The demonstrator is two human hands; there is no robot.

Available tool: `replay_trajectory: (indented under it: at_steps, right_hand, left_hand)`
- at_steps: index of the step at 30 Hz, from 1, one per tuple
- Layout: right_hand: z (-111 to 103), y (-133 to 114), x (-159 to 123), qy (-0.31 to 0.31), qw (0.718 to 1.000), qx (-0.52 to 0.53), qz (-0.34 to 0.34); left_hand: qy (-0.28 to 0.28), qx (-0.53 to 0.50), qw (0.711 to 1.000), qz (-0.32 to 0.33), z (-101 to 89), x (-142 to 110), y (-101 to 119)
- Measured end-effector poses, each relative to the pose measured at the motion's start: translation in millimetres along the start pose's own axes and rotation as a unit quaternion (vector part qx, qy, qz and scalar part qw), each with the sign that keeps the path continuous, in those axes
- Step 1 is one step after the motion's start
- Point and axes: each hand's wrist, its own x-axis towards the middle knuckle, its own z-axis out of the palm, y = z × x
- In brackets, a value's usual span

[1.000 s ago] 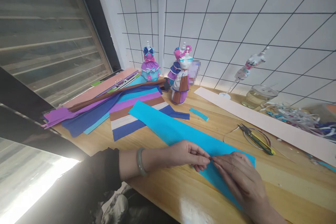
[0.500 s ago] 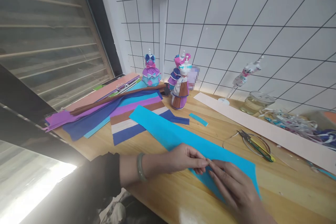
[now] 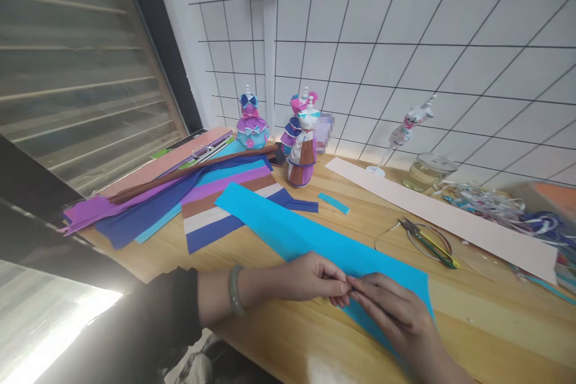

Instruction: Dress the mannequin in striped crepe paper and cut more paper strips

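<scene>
A long, bright blue strip of crepe paper [image 3: 288,228] lies diagonally across the wooden table [image 3: 252,336]. Over its near part, my left hand [image 3: 315,279] is closed in a pinch, a green bangle on its wrist. Its fingertips meet those of my right hand [image 3: 396,309], which is also pinched. Whatever is between the fingertips is too small or hidden to make out. Beyond the strip lies a short blue paper piece [image 3: 333,203]. Scissors [image 3: 429,243] with yellow and green handles rest to the right, on a loop of thin cord.
Several coloured paper strips [image 3: 225,207] are spread at the left. Small dress forms in paper dresses [image 3: 302,159] stand at the back, with a bare-stand form [image 3: 411,123] further right. A pale pink strip [image 3: 441,216], a glass bowl [image 3: 429,173] and ribbon scraps [image 3: 486,204] lie on the right.
The camera view has shifted slightly, moving the scene a little left and down. Both hands stay fingertip to fingertip over the blue strip, with small finger movements.
</scene>
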Motion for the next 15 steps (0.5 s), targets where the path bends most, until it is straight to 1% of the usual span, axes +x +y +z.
replay_trajectory:
  at_steps: [3, 5, 7, 10, 12, 15]
  right_hand:
    - [-3.1, 0.1, -1.6, 0.031, 0.998, -0.062, -0.01]
    - [-5.3, 0.3, -1.2, 0.052, 0.995, -0.085, 0.001]
    - [-7.5, 2.4, -0.1, 0.066, 0.994, -0.09, 0.018]
    - [-11.5, 9.5, 1.1, 0.084, 0.992, -0.087, 0.043]
    - [-14.1, 15.3, 1.1, 0.091, 0.99, -0.083, 0.066]
    - [-16.6, 22.3, 0.4, 0.094, 0.987, -0.073, 0.105]
  left_hand:
    - [-0.03, -0.032, 0.999, -0.003, -0.4, -0.7, 2.0]
    - [-0.018, -0.038, 0.999, 0.004, 0.5, -0.5, 1.3]
    - [0.024, -0.006, 1.0, 0.018, 1.6, 0.4, -0.5]
    - [0.094, 0.092, 0.99, 0.043, 1.1, 2.4, -2.4]
    - [0.128, 0.159, 0.976, 0.07, -1.9, 3.7, -2.6]
    - [0.157, 0.246, 0.95, 0.108, -8.7, 4.5, -2.2]
